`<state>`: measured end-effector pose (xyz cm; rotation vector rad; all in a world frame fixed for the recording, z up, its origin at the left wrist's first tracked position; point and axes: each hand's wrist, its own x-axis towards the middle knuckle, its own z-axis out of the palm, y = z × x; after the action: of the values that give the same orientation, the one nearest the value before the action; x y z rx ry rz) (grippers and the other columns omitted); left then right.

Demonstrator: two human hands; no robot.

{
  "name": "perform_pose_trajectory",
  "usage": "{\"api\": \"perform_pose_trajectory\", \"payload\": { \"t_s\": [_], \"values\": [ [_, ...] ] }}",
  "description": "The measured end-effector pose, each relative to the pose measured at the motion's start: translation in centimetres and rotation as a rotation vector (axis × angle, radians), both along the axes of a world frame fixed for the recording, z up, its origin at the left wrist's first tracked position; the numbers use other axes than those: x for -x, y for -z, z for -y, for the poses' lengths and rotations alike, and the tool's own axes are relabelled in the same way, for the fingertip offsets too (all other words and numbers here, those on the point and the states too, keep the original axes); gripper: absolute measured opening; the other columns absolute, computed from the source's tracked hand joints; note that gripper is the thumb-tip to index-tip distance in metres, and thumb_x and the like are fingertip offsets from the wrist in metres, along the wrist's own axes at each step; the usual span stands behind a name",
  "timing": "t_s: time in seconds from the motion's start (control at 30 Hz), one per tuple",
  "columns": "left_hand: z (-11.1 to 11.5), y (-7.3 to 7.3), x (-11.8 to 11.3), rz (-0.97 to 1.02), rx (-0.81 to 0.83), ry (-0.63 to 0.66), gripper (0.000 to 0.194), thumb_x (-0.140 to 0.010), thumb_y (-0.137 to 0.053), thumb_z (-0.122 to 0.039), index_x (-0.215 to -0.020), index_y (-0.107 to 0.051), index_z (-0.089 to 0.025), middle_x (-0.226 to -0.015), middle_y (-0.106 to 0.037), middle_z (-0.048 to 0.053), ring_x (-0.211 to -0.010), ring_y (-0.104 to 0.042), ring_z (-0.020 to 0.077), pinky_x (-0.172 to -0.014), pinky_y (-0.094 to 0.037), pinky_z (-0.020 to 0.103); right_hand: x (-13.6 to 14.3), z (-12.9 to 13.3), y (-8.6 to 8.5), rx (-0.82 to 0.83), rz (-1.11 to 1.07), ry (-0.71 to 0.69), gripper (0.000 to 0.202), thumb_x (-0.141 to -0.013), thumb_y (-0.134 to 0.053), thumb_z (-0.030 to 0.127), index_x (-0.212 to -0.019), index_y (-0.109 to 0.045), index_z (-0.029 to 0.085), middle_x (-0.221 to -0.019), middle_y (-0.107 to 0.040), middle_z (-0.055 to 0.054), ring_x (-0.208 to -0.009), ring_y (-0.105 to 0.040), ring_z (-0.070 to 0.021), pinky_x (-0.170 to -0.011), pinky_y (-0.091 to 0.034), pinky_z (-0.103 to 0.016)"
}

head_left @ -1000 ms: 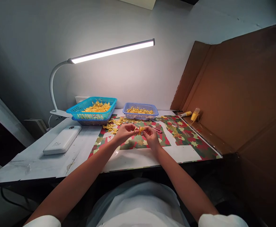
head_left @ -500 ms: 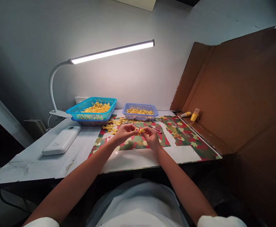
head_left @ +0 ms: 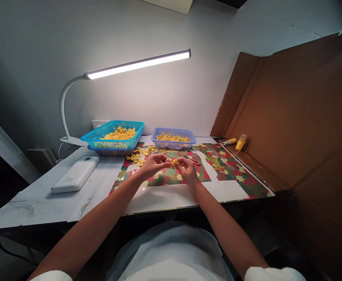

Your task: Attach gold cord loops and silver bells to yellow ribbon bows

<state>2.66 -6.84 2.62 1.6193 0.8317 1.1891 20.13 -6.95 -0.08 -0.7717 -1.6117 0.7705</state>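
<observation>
Between my hands, above the patterned sheet, is a small yellow ribbon bow (head_left: 174, 162). My left hand (head_left: 154, 164) pinches its left side, where a thin loop or strand stands up. Its right side is pinched by the fingertips of my right hand (head_left: 187, 169). The fingers partly cover the bow, so its finer parts are hard to make out. Just behind my right hand lies a small tool with pink-red handles (head_left: 196, 162). Loose yellow ribbon pieces (head_left: 137, 157) are spread on the sheet beyond my left hand.
A turquoise basket (head_left: 86, 137) of yellow ribbon pieces stands at the back left, a purple basket (head_left: 173, 144) of more beside it. A white power bank (head_left: 76, 175) lies left under a lamp (head_left: 138, 64). Gold bits (head_left: 216, 163), a yellow bottle (head_left: 241, 143) and cardboard (head_left: 294, 109) are right.
</observation>
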Motion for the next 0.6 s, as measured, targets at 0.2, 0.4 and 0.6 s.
{"api": "perform_pose_trajectory", "payload": {
  "t_s": [0.2,0.4,0.6],
  "values": [
    [0.05,0.0,0.1,-0.019,-0.007,0.0,0.035,-0.064,-0.08,-0.044,-0.069,-0.063,-0.013,-0.067,-0.062,0.001,-0.062,-0.055,0.0114,-0.056,-0.042,0.022,-0.02,0.18,-0.25,-0.035,0.015,0.012,0.018,-0.081,-0.059,0.037,-0.073,-0.062,0.021,-0.074,-0.066,-0.002,-0.07,-0.059,-0.0164,-0.07,-0.046,-0.03],
    [0.08,-0.02,0.11,-0.044,-0.021,-0.01,0.037,-0.064,-0.079,-0.046,-0.07,-0.064,-0.013,-0.066,-0.061,0.002,-0.061,-0.054,0.0116,-0.055,-0.041,0.022,0.01,0.2,-0.25,-0.024,0.01,0.014,0.02,-0.081,-0.06,0.04,-0.073,-0.062,0.021,-0.074,-0.067,-0.002,-0.069,-0.058,-0.0163,-0.067,-0.047,-0.03],
    [0.27,-0.23,-0.02,-0.028,-0.043,-0.039,0.037,-0.062,-0.081,-0.046,-0.069,-0.065,-0.013,-0.068,-0.063,0.002,-0.064,-0.056,0.013,-0.057,-0.043,0.023,0.0,0.16,-0.18,-0.007,0.003,0.017,0.019,-0.081,-0.059,0.039,-0.073,-0.063,0.021,-0.073,-0.065,-0.001,-0.068,-0.058,-0.0159,-0.067,-0.046,-0.03]
  ]
}}
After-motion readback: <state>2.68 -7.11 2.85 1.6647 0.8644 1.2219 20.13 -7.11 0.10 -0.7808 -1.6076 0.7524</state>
